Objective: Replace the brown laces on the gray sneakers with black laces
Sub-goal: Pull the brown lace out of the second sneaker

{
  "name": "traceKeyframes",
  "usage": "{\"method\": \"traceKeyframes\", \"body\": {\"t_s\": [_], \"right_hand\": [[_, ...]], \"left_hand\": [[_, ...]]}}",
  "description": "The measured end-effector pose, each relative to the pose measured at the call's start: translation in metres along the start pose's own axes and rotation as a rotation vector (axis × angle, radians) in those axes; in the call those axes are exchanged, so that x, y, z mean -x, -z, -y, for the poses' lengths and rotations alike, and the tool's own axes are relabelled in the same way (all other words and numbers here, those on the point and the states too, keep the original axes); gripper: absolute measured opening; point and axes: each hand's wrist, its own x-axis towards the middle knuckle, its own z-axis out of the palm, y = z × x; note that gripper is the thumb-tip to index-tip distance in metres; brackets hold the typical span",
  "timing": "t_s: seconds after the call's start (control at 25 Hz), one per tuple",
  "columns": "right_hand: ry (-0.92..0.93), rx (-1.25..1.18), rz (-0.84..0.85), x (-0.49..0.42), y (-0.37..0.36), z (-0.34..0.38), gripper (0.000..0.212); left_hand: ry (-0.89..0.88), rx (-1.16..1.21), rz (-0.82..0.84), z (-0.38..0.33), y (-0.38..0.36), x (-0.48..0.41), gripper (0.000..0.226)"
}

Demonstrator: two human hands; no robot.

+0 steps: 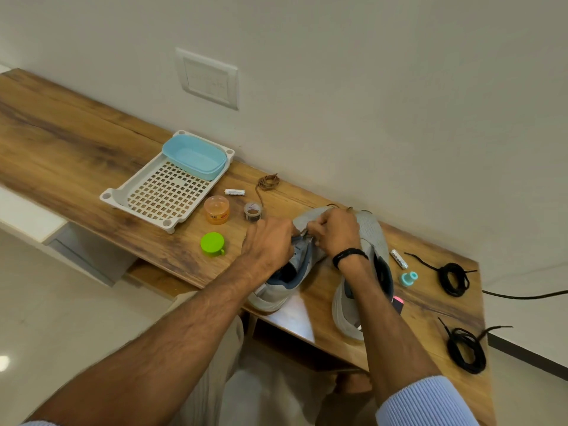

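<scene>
Two gray sneakers stand on the wooden table [76, 142]. The left sneaker [287, 279] lies under both hands; the right sneaker [373, 241] is partly hidden by my right forearm. My left hand [270, 244] grips the left sneaker's upper near the eyelets. My right hand [336, 232] pinches a thin lace end at that sneaker's tongue; the lace itself is mostly hidden. A coiled brown lace [268, 182] lies apart behind the shoes. Two black lace bundles sit at the right: one farther back [453, 278], one nearer [467, 348].
A white lattice tray [166, 192] holds a blue tub [195, 156]. An orange jar [217, 209], a small clear jar [253, 212], a green lid [212, 244], two batteries [234, 192] [399, 259] and a teal spool [408, 278] lie around the shoes. A black cable [522, 295] runs off right.
</scene>
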Motion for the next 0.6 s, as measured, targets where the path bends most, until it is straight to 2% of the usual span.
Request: {"method": "traceKeyframes", "body": {"t_s": [0.08, 0.12, 0.24, 0.32, 0.36, 0.48, 0.52, 0.56, 0.6], "right_hand": [[-0.094, -0.056, -0.079, 0.000, -0.002, -0.002, 0.017], [-0.059, -0.048, -0.070, 0.000, -0.001, -0.003, 0.010], [0.201, -0.027, 0.091, -0.001, 0.007, -0.005, 0.025], [0.303, 0.062, 0.107, 0.000, 0.009, -0.002, 0.015], [0.282, 0.091, 0.062, 0.000, 0.007, -0.002, 0.014], [-0.108, -0.059, -0.217, -0.004, 0.008, -0.007, 0.024], [-0.187, -0.079, -0.285, -0.004, 0.008, -0.009, 0.022], [-0.195, -0.058, -0.303, -0.002, 0.009, -0.010, 0.015], [-0.150, -0.023, -0.246, -0.001, 0.009, -0.010, 0.017]], "left_hand": [[0.015, 0.005, -0.003, 0.000, 0.000, 0.000, 0.033], [0.021, 0.001, -0.011, 0.000, 0.000, -0.001, 0.034], [0.036, -0.007, -0.018, 0.001, -0.002, -0.001, 0.034], [0.040, 0.003, -0.014, 0.002, -0.003, -0.002, 0.032], [0.034, 0.005, -0.016, 0.003, -0.003, -0.003, 0.034], [0.011, 0.024, -0.027, 0.004, -0.001, -0.004, 0.042], [0.005, 0.036, -0.032, 0.004, -0.001, -0.005, 0.043], [0.002, 0.039, -0.037, 0.003, 0.000, -0.005, 0.042], [0.001, 0.029, -0.044, 0.001, -0.001, -0.005, 0.041]]}}
